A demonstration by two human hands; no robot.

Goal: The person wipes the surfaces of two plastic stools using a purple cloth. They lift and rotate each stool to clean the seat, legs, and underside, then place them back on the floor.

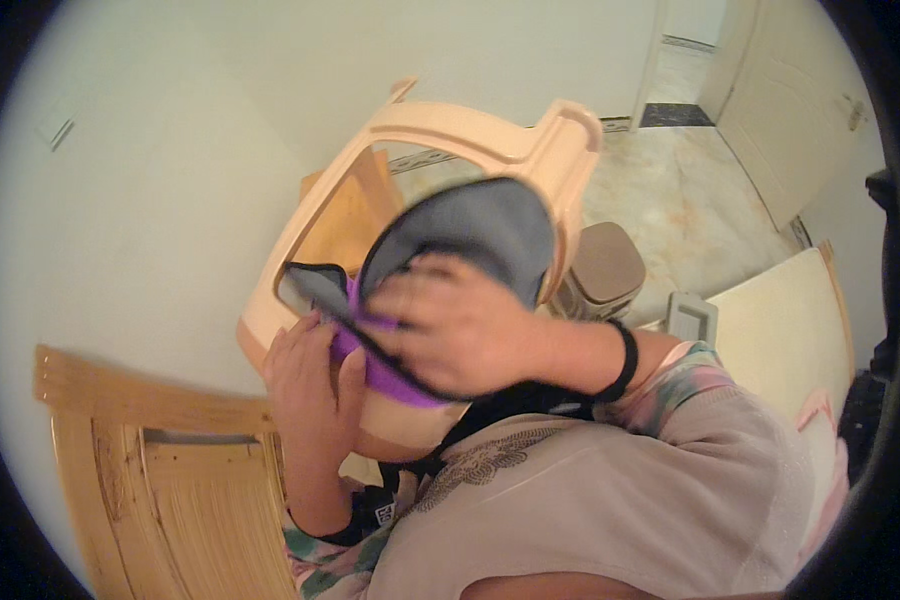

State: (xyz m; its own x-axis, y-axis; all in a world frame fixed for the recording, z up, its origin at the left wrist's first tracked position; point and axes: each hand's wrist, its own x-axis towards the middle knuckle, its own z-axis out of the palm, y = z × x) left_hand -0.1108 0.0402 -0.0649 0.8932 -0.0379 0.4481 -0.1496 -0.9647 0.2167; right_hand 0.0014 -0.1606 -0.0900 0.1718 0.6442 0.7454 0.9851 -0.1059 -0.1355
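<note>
Tilted in front of me is a peach plastic chair-like frame point(435, 118) with a wide opening in its upper part. A grey cloth cover point(500, 225) with black edging and a purple side lies folded back against it. My left hand point(310, 375) is at the frame's near left side, its fingers and thumb closed on the cover's purple edge. My right hand point(460, 325), partly blurred, lies over the cover with its fingers apart, touching the purple and grey cloth. Part of the cover is hidden under this hand.
A wooden piece of furniture point(200, 480) stands at the lower left, beside the white wall point(170, 200). Behind the frame are a brown lidded bin point(608, 265) and a small grey plastic item point(692, 318). A cream panel point(785, 325) is at right, near a pale door point(805, 120).
</note>
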